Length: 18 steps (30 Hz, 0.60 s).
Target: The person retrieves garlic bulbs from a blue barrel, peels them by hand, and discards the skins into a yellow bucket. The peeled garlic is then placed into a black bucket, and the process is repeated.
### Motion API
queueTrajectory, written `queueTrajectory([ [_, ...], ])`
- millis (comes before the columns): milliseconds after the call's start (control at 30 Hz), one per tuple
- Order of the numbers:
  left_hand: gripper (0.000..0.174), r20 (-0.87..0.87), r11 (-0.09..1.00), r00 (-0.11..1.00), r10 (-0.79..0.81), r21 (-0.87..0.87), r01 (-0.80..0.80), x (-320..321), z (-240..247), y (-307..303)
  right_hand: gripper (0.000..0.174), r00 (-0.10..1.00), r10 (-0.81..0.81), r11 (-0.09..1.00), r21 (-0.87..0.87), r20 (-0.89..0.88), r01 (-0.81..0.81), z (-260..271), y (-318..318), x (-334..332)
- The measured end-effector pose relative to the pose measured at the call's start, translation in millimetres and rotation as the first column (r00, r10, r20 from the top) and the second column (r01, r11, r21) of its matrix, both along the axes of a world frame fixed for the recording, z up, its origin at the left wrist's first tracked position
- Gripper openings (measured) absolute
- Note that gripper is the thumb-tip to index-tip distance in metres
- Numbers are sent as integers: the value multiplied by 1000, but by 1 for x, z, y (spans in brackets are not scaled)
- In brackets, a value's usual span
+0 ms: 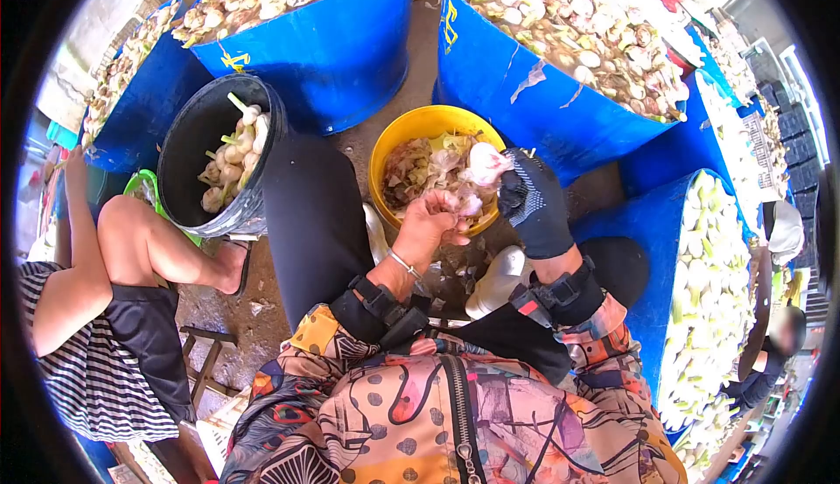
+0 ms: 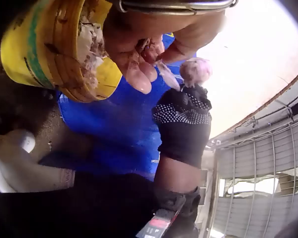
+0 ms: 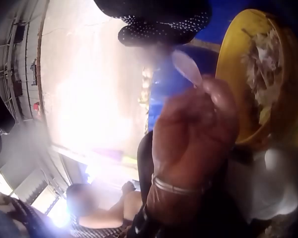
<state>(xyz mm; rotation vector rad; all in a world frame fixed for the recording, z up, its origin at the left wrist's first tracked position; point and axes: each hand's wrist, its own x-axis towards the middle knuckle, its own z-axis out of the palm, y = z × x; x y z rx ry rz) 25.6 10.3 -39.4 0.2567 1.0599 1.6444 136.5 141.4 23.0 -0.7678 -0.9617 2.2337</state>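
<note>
In the head view my right hand (image 1: 534, 204), in a black dotted glove, grips a pink-white garlic bulb (image 1: 486, 164) over the right side of a yellow bucket (image 1: 378, 164). My bare left hand (image 1: 426, 228), with a bracelet at the wrist, is bent beside it over the bucket's lower rim. The left wrist view has the bulb (image 2: 195, 72) at the tip of the glove (image 2: 183, 119) and a pale skin strip (image 2: 167, 75) at my left fingers (image 2: 139, 79). Thumb and forefinger of my left hand (image 3: 193, 129) pinch that strip (image 3: 186, 67) in the right wrist view.
Peeled skins (image 1: 411, 169) lie in the yellow bucket. A black bucket (image 1: 179, 156) with garlic bulbs stands at left. Large blue tubs (image 1: 306, 68) full of garlic stand ahead and at right (image 1: 643, 256). Someone's bare leg (image 1: 166, 239) is at left; another person sits far right.
</note>
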Motion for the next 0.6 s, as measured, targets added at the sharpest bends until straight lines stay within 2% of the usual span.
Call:
queueTrajectory([
  [33, 10, 58, 999, 998, -7, 44, 4, 0, 6, -1, 11, 1000, 7, 998, -57, -2, -7, -2, -5, -3],
  [67, 10, 116, 996, 993, -15, 88, 5, 0, 11, -2, 8, 1000, 4, 999, -42, -3, -4, -4, -11, -5],
  [167, 12, 68, 986, 997, -22, 164, 11, 3, 22, -1, 7, 999, -10, 993, -116, -31, 6, -24, -16, -10],
  [267, 9, 38, 996, 999, -10, 93, 7, 1, 4, 3, 7, 991, 35, 983, -175, -127, -58, -37, -29, -10],
  [367, 5, 120, 996, 993, -2, 93, -9, -4, -9, 0, 7, 989, 51, 976, -204, -141, -79, -38, -39, -14],
  [533, 11, 22, 993, 993, 119, 8, -119, -11, -15, -5, 7, 994, 19, 933, -355, -104, -55, -31, -40, -18],
  [567, 12, 6, 988, 988, 152, -6, -152, -13, -20, -6, 7, 994, 15, 944, -326, -104, -48, -31, -37, -17],
  [600, 16, 28, 965, 964, 263, 18, -263, -16, -17, -5, 7, 995, 12, 955, -294, -102, -42, -28, -31, -17],
])
